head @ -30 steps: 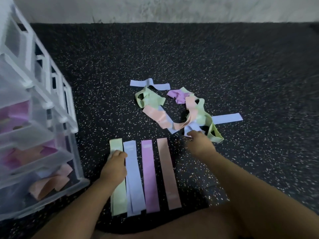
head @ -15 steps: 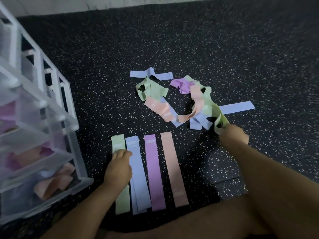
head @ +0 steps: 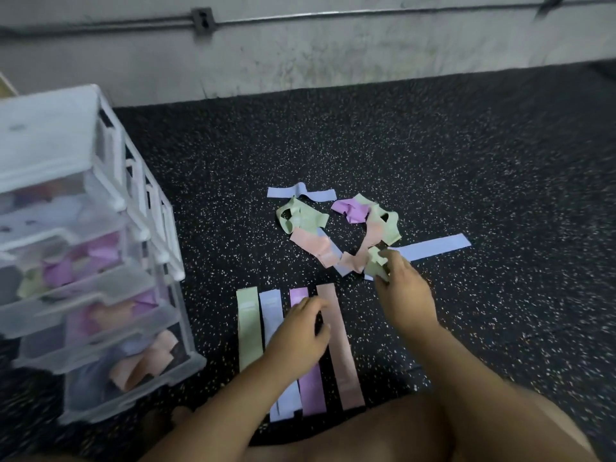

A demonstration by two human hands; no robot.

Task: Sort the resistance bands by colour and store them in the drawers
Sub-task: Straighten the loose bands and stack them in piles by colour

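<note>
1. The job right now looks like sorting. Bands are being picked out of the messy pile on the floor.
2. The right hand pinches a green band at the near right edge of the pile.
3. The left hand rests on the purple strip with bent fingers. I cannot tell if it grips anything.
4. Beside the purple strip lie a green strip, a blue strip and a pink strip, all flat in a row.
5. The drawers stand on the left, with bands inside.
6. Next, I think the green band needs a gentle pull out of the tangle. Then it can go flat on the green strip.
</note>
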